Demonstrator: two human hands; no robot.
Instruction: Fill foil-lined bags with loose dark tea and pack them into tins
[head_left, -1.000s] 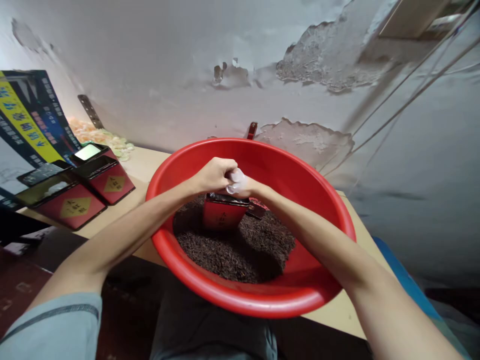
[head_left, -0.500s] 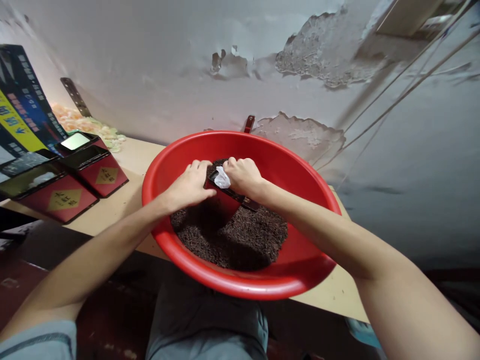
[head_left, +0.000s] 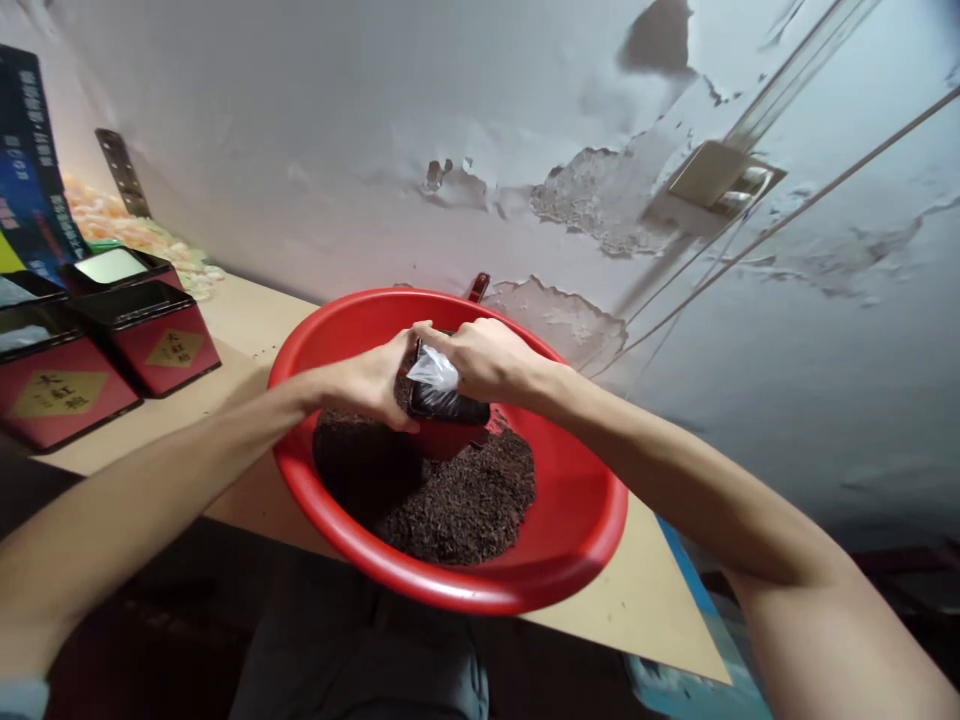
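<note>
My left hand [head_left: 379,380] is wrapped round the left side of a red and black tea tin [head_left: 450,440], thumb towards me. A clear plastic bag [head_left: 435,370] sticks up from the tin's mouth. My right hand [head_left: 491,360] is closed at the bag's gathered top, with its index finger reaching across to the far rim; its other fingertips are partly hidden. The tin is held inside a big red plastic basin [head_left: 450,592], just above a heap of dark loose tea leaves [head_left: 457,520].
Similar red tins [head_left: 176,345] with yellow diamond labels stand on the table [head_left: 645,600] at the left. Behind them are a dark printed box [head_left: 34,160] and a pale orange heap [head_left: 161,240]. A peeling wall [head_left: 337,180] runs along the back, with a cord crossing its right side.
The tin has tipped more upright, so its mouth and the bag show more. My left hand has closed further round it. My view has turned to the right.
</note>
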